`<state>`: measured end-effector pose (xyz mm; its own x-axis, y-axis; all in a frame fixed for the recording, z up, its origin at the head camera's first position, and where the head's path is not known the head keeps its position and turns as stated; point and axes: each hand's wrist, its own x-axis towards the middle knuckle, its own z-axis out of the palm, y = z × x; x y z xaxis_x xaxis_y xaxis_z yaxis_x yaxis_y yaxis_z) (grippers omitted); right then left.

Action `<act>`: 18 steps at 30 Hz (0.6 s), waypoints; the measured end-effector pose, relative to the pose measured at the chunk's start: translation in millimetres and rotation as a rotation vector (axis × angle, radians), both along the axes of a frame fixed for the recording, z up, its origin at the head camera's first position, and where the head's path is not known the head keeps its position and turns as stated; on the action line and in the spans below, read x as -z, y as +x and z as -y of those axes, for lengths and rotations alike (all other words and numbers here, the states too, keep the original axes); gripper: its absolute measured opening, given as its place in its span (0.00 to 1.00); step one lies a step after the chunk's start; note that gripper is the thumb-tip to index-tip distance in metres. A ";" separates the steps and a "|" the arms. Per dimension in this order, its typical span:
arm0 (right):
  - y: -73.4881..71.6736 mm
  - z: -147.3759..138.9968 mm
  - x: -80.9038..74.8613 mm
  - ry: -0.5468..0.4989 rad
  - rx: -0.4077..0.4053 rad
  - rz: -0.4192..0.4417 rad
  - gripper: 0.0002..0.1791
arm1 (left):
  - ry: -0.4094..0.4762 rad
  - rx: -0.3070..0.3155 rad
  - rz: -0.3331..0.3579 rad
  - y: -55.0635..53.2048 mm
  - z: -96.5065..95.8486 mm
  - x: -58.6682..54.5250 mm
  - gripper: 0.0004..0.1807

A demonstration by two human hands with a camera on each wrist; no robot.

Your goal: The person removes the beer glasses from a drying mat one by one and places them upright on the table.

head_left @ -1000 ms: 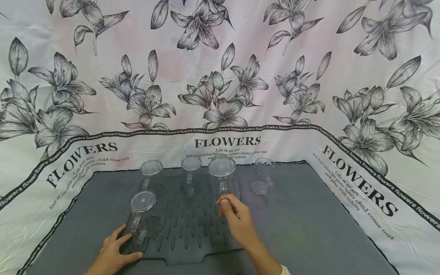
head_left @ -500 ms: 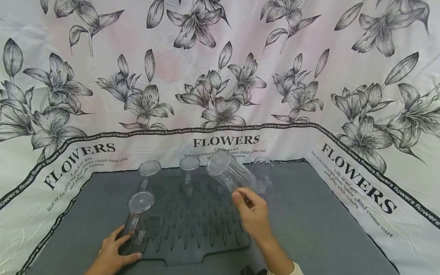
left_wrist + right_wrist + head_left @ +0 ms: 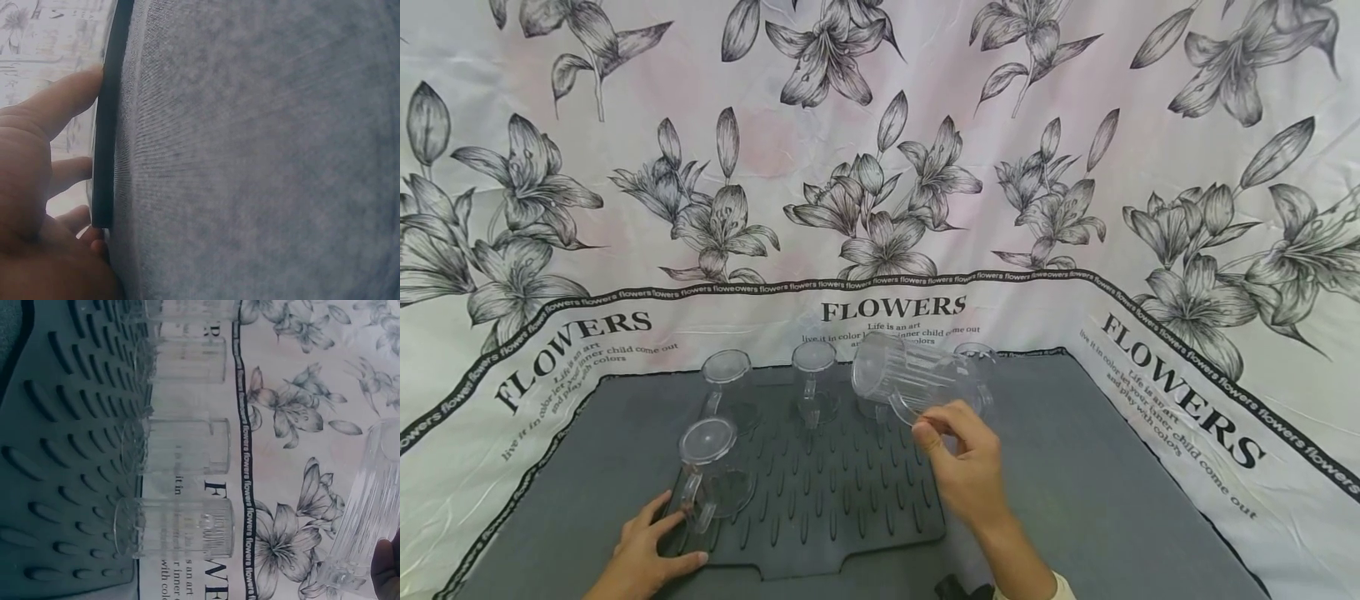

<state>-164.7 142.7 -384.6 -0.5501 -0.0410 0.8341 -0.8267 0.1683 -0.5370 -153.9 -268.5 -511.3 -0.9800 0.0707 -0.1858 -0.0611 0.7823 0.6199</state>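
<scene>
Now holding a clear mug [image 3: 917, 375] nearly on its side in mid-air, base toward the left and mouth toward the right, near the back right of a dark ridged mat [image 3: 820, 554]. Gripping it by the handle [image 3: 904, 408] in a pinch of the right hand [image 3: 966, 462]. Probably partway through being turned over, and not yet set down. Resting against the mat's left edge with the left hand [image 3: 647, 546], grip loose, fingers spread.

Compared with a second earlier, swung from base-up to almost level, and carried slightly rightward. Showing no clear shift in the four mugs [image 3: 711, 450] on the mat, nor in the lone mug [image 3: 979, 352] on the tabletop [image 3: 1075, 483] to its right.
</scene>
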 end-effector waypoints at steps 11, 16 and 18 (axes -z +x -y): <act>-0.9 -4.6 -10.5 0.073 0.069 -0.091 0.05 | -0.003 0.011 -0.019 0.9 0.4 0.0 0.47; 1.0 -7.5 -14.3 0.129 0.123 -0.096 0.08 | -0.012 0.012 -0.032 1.1 0.4 -0.4 0.47; 0.9 -8.8 -14.9 0.147 0.141 -0.105 0.08 | -0.014 0.012 -0.031 0.6 0.4 -0.6 0.47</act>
<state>-163.7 151.6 -369.7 -0.4691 -0.0951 0.8780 -0.8396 0.3565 -0.4100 -153.2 -268.9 -510.7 -0.9844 0.0798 -0.1568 -0.0331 0.7914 0.6104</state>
